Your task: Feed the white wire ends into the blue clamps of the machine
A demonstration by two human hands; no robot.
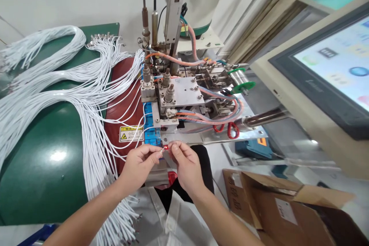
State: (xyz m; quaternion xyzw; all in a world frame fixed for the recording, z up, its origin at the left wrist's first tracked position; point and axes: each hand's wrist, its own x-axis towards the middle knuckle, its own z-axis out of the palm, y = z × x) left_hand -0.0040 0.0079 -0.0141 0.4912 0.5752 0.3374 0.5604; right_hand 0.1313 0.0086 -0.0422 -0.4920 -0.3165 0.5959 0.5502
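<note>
My left hand (145,158) is closed in a pinch on the end of a white cable, with thin wire tips (163,149) showing past its thumb. Close against it, my right hand (184,161) is pinched too; what its fingers hold is too small to make out. A small red spot (166,147) shows between the two sets of fingertips. Just beyond my hands is the machine's blue fixture row (152,135), where several white cables (127,120) end. A large bundle of white cables (92,142) hangs to the left of my left forearm.
A green table (37,177) carries more cable bundles. The metal machine (184,90) has hoses and a green-flanged wire spool (240,78). A warning label (131,133) lies on the red-brown surface. At right are a touchscreen (340,61) and an open cardboard box (276,207).
</note>
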